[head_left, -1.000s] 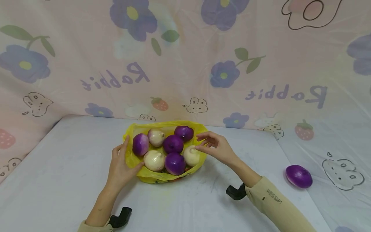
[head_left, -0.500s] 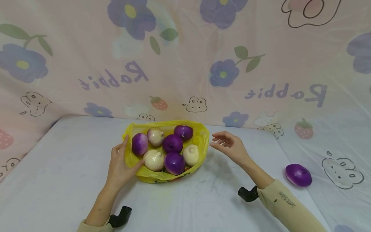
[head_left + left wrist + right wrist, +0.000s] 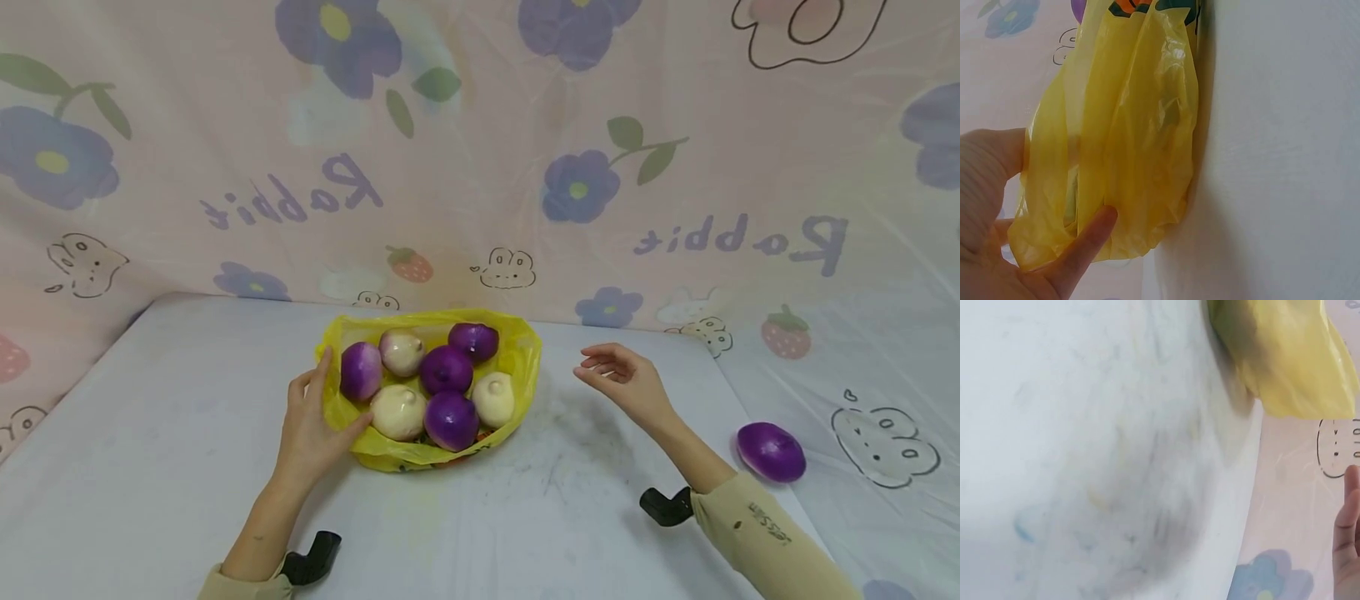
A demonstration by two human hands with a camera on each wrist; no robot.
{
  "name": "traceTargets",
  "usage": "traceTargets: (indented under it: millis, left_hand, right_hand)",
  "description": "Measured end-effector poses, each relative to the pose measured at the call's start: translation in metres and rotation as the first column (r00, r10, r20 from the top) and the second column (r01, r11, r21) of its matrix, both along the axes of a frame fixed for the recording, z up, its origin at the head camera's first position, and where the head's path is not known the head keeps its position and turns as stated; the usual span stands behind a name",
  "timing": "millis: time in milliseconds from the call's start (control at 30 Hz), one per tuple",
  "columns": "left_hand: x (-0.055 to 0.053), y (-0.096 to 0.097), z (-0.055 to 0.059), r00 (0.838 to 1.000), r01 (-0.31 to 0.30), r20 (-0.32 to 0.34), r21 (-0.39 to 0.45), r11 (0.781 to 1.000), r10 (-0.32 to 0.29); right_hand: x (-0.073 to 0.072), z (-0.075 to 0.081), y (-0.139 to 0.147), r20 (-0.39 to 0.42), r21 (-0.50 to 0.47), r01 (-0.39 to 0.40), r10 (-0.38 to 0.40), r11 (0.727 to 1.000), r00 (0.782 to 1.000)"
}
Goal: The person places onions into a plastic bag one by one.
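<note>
A yellow plastic bag (image 3: 525, 367) lies with its mouth open on the table, holding several peeled-looking onions, some purple like the middle onion (image 3: 446, 370) and some whitish like the front onion (image 3: 398, 412). My left hand (image 3: 303, 433) holds the bag's left side; in the left wrist view the thumb passes behind the rim and a finger (image 3: 1088, 247) lies against the outer plastic. To the right of the bag, my right hand (image 3: 626, 383) hovers apart from it, fingers loosely bent and holding nothing. The right wrist view catches only part of that hand (image 3: 1347, 534).
One purple onion (image 3: 771, 452) lies alone near the right edge of the white table (image 3: 480, 533). A patterned curtain (image 3: 465, 167) stands behind the table. Black angled pieces, the left one (image 3: 313, 558) and the right one (image 3: 666, 507), sit at the wrists.
My right hand has moved from over the whitish onion at the bag's right end out to the right, with nothing in it. The left hand and the bag stay in place.
</note>
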State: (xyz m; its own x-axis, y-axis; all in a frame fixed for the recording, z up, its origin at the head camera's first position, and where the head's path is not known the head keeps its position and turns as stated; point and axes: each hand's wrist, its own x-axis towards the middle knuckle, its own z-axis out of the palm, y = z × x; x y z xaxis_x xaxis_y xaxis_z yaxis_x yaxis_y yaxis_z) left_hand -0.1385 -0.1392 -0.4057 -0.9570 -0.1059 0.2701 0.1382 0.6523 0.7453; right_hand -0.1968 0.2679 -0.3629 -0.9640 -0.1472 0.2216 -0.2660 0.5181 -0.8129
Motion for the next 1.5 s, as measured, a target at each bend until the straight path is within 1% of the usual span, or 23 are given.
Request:
traceTargets:
  millis: [167,333,467,533,633,833,933,1100,1200,1267,1400,1500]
  left_hand:
    - [-0.001,0.001,0.002,1.0,-0.001,0.006,-0.005,1.0,0.001]
    - [-0.001,0.001,0.003,1.0,0.0,0.004,-0.005,1.0,0.0]
    - [0.0,0.001,0.002,1.0,0.0,0.018,-0.001,1.0,0.0]
    - [0.001,0.001,0.003,1.0,-0.004,0.03,0.0,1.0,0.004]
    - [0.001,0.001,0.003,0.999,-0.005,0.036,-0.002,1.0,0.005]
    - [0.001,0.001,0.002,1.0,-0.003,0.024,0.0,1.0,0.003]
    - [0.0,0.001,0.002,1.0,-0.004,0.011,-0.001,1.0,0.004]
    - [0.0,0.002,0.001,1.0,-0.005,-0.008,-0.002,1.0,0.005]
    - [-0.001,0.002,0.001,1.0,-0.004,-0.015,-0.003,1.0,0.004]
    - [-0.001,0.002,0.001,1.0,-0.005,-0.014,-0.005,1.0,0.005]
    - [-0.001,0.002,0.001,1.0,-0.006,-0.006,-0.01,1.0,0.006]
    - [-0.001,0.002,0.001,1.0,-0.006,-0.001,-0.011,1.0,0.006]
  right_hand:
    - [-0.001,-0.006,0.013,0.0,0.017,0.045,-0.045,0.999,0.999]
    - [0.0,-0.008,0.024,-0.002,0.013,0.074,-0.074,0.997,0.997]
    - [0.002,-0.01,0.032,-0.018,0.018,0.103,-0.103,0.994,0.995]
    - [0.003,-0.011,0.037,-0.031,0.029,0.13,-0.13,0.991,0.991]
    - [0.005,-0.012,0.045,-0.05,0.049,0.189,-0.186,0.981,0.981]
    - [0.01,-0.015,0.065,-0.082,0.094,0.307,-0.3,0.947,0.95]
    - [0.013,-0.015,0.075,-0.082,0.116,0.347,-0.34,0.931,0.937]
    - [0.018,-0.012,0.087,-0.082,0.118,0.403,-0.396,0.908,0.915]
    - [0.021,-0.011,0.093,-0.105,0.114,0.439,-0.428,0.891,0.898]
    - [0.022,-0.011,0.097,-0.121,0.113,0.478,-0.465,0.871,0.877]
    - [0.024,-0.012,0.107,-0.116,0.145,0.573,-0.562,0.806,0.819]
    - [0.027,-0.013,0.113,-0.087,0.157,0.625,-0.62,0.765,0.78]
